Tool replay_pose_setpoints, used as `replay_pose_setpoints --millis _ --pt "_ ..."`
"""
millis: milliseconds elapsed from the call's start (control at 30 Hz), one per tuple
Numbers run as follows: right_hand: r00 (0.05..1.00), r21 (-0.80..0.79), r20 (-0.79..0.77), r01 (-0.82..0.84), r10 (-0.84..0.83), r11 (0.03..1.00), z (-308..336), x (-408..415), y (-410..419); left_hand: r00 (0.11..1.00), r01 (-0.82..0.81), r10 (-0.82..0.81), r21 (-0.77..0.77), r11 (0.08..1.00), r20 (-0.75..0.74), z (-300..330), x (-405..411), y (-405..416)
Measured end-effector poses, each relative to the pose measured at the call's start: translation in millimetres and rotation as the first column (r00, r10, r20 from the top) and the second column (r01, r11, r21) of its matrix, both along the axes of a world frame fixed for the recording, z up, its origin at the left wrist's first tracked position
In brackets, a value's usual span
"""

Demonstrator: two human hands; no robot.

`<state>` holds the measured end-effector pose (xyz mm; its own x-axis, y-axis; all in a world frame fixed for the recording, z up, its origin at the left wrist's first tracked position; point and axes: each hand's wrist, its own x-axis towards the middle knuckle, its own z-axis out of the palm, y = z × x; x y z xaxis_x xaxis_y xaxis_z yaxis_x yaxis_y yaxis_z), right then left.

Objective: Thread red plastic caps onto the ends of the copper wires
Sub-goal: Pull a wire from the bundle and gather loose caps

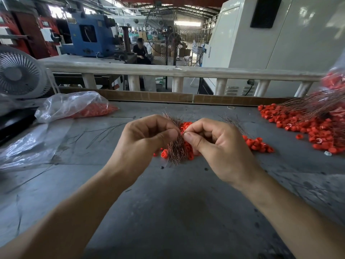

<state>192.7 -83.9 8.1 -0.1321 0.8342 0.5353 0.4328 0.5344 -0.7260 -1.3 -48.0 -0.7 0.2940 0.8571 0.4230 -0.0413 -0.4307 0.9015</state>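
At the centre of the frame, a bundle of copper wires [175,148] is gripped by the left hand [143,141], with thumb pressed against curled fingers and the forearm reaching in from the lower left. The right hand [214,144] is raised just beside it, thumb and forefinger pinched at the wire ends; whether a cap is held there cannot be told. Loose red caps [259,144] are scattered on the grey table [177,212] beneath and right of the hands. A larger heap of capped wires [317,116] is seen at the right edge, and a plastic bag [72,105] of caps at the upper left.
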Motion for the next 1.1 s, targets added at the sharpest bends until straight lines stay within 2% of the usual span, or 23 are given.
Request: replay_pose_setpoints --millis 100,167,233,300,433,533,600,833,1000,1100 --pt "1.000 -0.012 0.002 0.027 -0.027 1.000 -1 8 4 0.990 0.036 -0.016 -0.135 0.990 0.141 3 -5 3" --pt "0.997 -0.069 -0.051 0.051 -0.055 0.996 -4 15 9 0.979 -0.058 0.094 -0.190 0.980 0.182 5 -11 7" --pt "0.990 -0.143 -0.109 0.077 -0.093 0.987 -8 20 13 0.947 -0.320 0.317 -0.085 0.943 -0.047 3 -19 15" --pt "0.982 -0.194 -0.140 0.096 -0.124 0.976 -12 21 16 0.839 -0.448 0.450 0.083 0.890 -0.304 -3 -24 20" --pt "0.980 -0.219 -0.142 0.106 -0.140 0.970 -17 18 17 0.692 -0.368 0.413 0.202 0.907 -0.593 -16 -18 20" --pt "0.982 -0.221 -0.120 0.115 -0.144 0.969 -18 17 17 0.602 -0.349 0.373 0.188 0.918 -0.706 -21 -11 17" --pt "0.984 -0.227 -0.102 0.123 -0.149 0.966 -20 16 17 0.571 -0.351 0.375 0.196 0.916 -0.730 -23 -7 16" --pt "0.989 -0.257 -0.070 0.108 -0.130 0.960 -21 13 15 0.601 -0.379 0.401 0.195 0.904 -0.691 -21 -9 15" --pt "0.990 -0.229 -0.090 0.087 -0.110 0.969 -17 11 11 0.714 -0.384 0.419 0.187 0.904 -0.561 -15 -12 15" --pt "0.991 -0.208 -0.088 0.081 -0.102 0.975 -15 9 9 0.732 -0.365 0.405 0.187 0.912 -0.548 -17 -8 15"
